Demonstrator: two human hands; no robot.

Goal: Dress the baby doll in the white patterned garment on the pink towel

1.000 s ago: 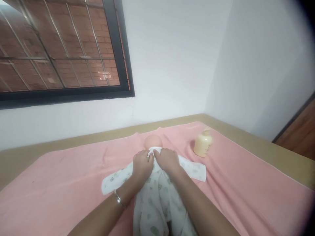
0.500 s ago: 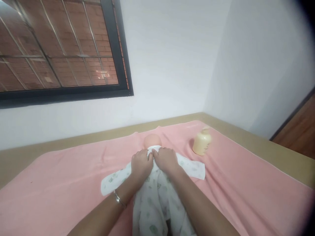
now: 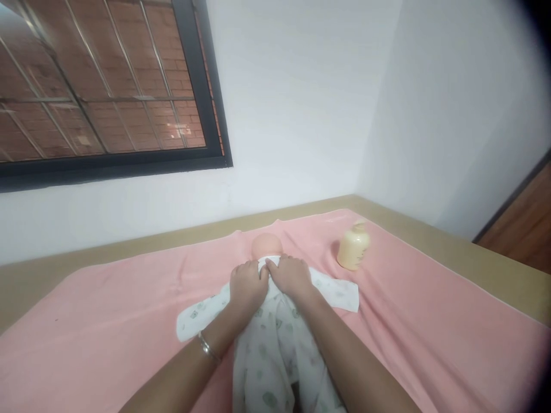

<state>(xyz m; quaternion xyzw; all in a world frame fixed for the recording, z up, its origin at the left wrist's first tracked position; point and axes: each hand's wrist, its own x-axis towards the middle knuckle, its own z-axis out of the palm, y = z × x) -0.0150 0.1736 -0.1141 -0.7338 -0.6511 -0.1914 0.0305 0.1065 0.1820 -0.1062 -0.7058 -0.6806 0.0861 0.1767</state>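
Observation:
A baby doll (image 3: 267, 245) lies on the pink blanket, only the top of its bare round head showing beyond my hands. It is in a white baby outfit (image 3: 269, 367) with a green print, whose sleeves spread out to both sides. My left hand (image 3: 248, 287) is closed on the left side of the collar, thumb inward. On the other side my right hand (image 3: 291, 279) grips the collar, its thumb nearly meeting the left one. Most fingertips are hidden in or behind the cloth. The lower part of the outfit runs toward me between my forearms.
The pink blanket (image 3: 107, 315) covers much of a tan surface (image 3: 430, 229). A pale yellow pump bottle (image 3: 353, 246) stands on it to the right, past the right sleeve. White walls meet behind, with a barred, dark-framed window (image 3: 210, 115) at upper left.
Hardly anything differs. Both hands stay at the collar, and the view has shifted very slightly.

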